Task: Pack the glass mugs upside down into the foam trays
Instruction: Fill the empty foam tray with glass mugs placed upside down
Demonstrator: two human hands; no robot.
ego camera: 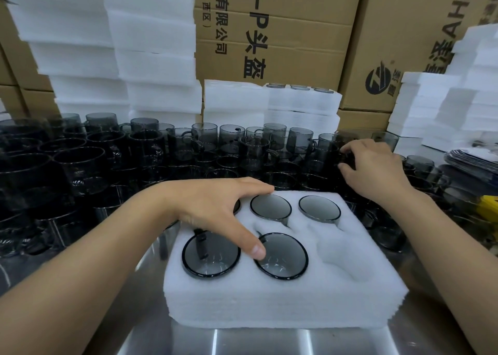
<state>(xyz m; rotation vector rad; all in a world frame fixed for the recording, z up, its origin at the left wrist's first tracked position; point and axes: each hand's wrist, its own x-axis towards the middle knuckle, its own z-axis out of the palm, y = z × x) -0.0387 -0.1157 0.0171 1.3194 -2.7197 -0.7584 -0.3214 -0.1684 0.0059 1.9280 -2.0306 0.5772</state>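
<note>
Plainly, the head view looks down on a white foam tray lying on the steel bench, close to its near edge and about midway along it. The tray has six pockets in two rows. Along the far row, the middle mug and the right mug sit upside down with their round bases up, and a sliver of a third mug shows under the left hand. In the near row, the left mug and the centre mug are also seated base up, while the near right pocket holds nothing.

The left hand lies across the tray's far left part, its grip open: the fingers are straight and point right along the far edge, and the thumb tip rests on the base of the centre mug.

The right hand reaches past the tray's far right corner into the loose mugs, a crowd of smoky glass that fills the bench from its left edge to its right. Its grip is curled around one dark mug, fingers over the top and thumb at the side.

Behind the glassware, along the far edge of the bench, stand foam stacks, packed trays with mug bases showing on top, and printed cardboard boxes.
</note>
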